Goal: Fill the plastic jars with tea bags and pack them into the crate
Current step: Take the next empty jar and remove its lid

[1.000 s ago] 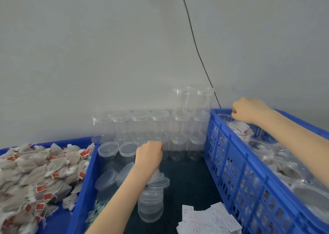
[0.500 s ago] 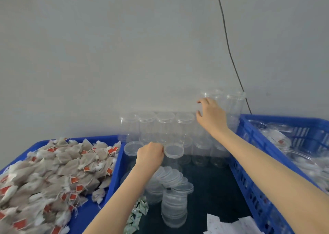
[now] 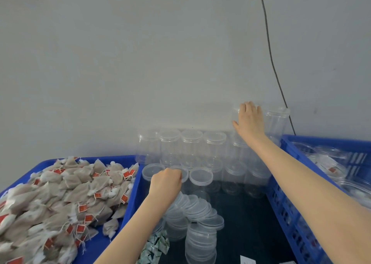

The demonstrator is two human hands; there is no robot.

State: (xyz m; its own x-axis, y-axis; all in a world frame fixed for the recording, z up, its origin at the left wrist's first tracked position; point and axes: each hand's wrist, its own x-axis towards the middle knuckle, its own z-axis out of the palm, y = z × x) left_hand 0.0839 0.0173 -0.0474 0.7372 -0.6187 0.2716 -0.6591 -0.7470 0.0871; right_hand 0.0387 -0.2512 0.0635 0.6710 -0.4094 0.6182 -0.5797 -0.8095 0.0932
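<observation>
Clear empty plastic jars [image 3: 190, 149] stand stacked in rows against the grey wall. My right hand [image 3: 250, 121] reaches up to a jar on the top row, its fingers wrapped over the jar's top. My left hand [image 3: 166, 181] is curled on the rim of a lidded jar [image 3: 183, 176] in the front row. A blue bin [image 3: 130, 199] at the left holds a heap of tea bags [image 3: 66, 199] with red tags. The blue crate [image 3: 289, 209] at the right holds several filled jars [image 3: 331, 167].
A leaning stack of clear lids [image 3: 198, 223] lies on the dark table below my left hand. Green-white sachets [image 3: 154, 247] lie beside it and white paper slips [image 3: 248, 260] at the bottom edge. A black cable [image 3: 270, 53] runs down the wall.
My right hand left the crate, swung left and rose onto the top-row jar, closing over it. My left hand stayed on the front-row jar. The view shifted left.
</observation>
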